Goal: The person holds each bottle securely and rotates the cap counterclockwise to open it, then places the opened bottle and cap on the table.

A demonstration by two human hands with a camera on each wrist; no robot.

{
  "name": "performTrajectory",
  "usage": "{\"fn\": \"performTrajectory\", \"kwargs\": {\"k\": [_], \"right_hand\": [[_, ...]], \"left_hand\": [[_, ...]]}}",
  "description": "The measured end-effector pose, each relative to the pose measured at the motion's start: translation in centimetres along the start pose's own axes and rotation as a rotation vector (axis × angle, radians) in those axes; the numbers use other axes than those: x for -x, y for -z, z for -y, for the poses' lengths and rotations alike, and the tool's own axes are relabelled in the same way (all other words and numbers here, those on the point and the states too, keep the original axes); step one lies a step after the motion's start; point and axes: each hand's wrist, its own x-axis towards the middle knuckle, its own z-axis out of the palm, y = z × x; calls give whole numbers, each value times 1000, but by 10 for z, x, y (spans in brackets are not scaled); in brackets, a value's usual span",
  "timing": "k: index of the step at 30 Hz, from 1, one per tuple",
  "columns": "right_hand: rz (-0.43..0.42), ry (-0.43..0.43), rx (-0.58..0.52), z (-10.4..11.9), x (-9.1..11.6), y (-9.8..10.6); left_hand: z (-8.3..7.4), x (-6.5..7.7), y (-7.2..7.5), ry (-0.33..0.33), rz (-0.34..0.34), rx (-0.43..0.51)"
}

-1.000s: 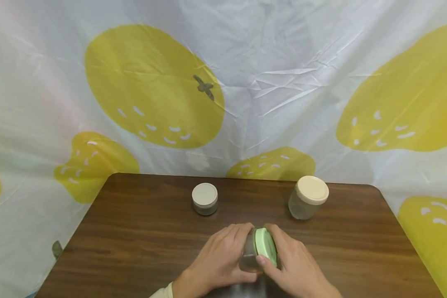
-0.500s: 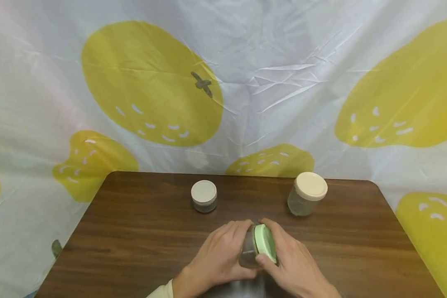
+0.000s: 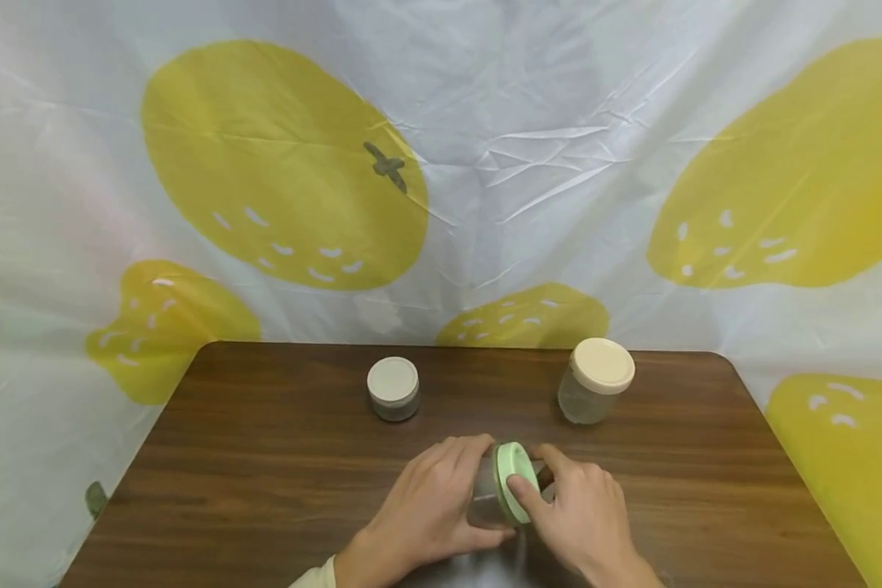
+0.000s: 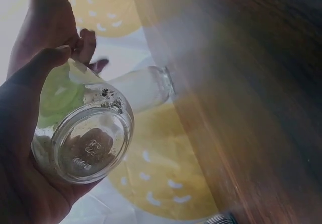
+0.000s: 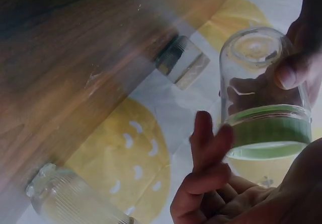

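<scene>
A clear glass jar (image 3: 483,496) with a green lid (image 3: 518,482) is tilted on its side above the table's near middle. My left hand (image 3: 429,506) grips the jar's glass body from the left. In the left wrist view, the jar's round base (image 4: 88,146) shows raised lettering, with dark specks on the glass. My right hand (image 3: 584,510) is at the lid, its thumb lying against the lid's face. In the right wrist view, the right hand's loosely bent fingers (image 5: 204,148) stand slightly off the lid's rim (image 5: 271,133).
On the brown wooden table (image 3: 265,474), a low jar with a white lid (image 3: 393,382) stands at the back left of centre. A taller jar with a cream lid (image 3: 603,365) stands at the back right. A lemon-print cloth (image 3: 470,204) hangs behind the table.
My right hand has loosened from around the green lid; its fingers have drawn off the rim and its thumb has shifted onto the lid's face. The left hand still grips the jar.
</scene>
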Motion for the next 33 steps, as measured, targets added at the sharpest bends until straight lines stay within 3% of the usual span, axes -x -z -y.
{"fn": "performTrajectory", "kwargs": {"k": [4,10,23,33], "right_hand": [[28,-100,23,2,-1,1],[66,-147,28,7,-3,1],[97,-51,41,5,-2,-1],[80,41,-66,1,-2,-4]], "left_hand": [[-2,-1,-2,-5,1,-9],[-1,-2,-2,-18,-5,-21],[1,-1,-5,-25,13,-58],[2,-3,-4,-14,32,-64]]}}
